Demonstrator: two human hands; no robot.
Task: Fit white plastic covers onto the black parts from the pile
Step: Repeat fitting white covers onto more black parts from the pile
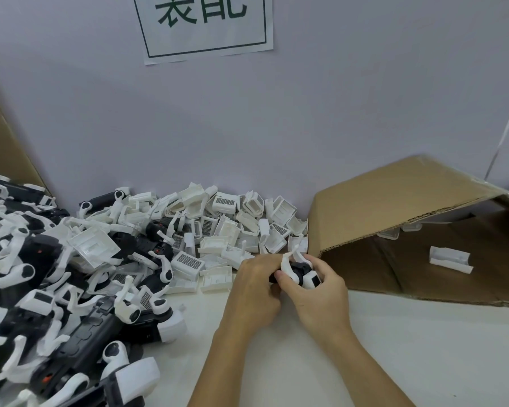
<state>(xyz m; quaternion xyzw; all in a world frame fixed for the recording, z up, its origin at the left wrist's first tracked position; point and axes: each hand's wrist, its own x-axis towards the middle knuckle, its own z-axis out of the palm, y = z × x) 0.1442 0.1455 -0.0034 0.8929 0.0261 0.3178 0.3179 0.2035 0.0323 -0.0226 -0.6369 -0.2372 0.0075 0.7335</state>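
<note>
A black part [299, 270] with a curved white arm rising from it and a white cover [311, 281] at its right end is gripped between the fingers [279, 279] of both hands. Just beyond the fingers and to their left lies a heap of loose white covers [232, 227], boxy shells, some showing gridded faces. Farther left of the fingers sprawls the pile of black parts [56, 289], tangled with white arms.

Two bare forearms enter from the lower middle of the frame, sleeveless, with the left hand [252, 292] and right hand [318, 292] ungloved and ringless.
</note>
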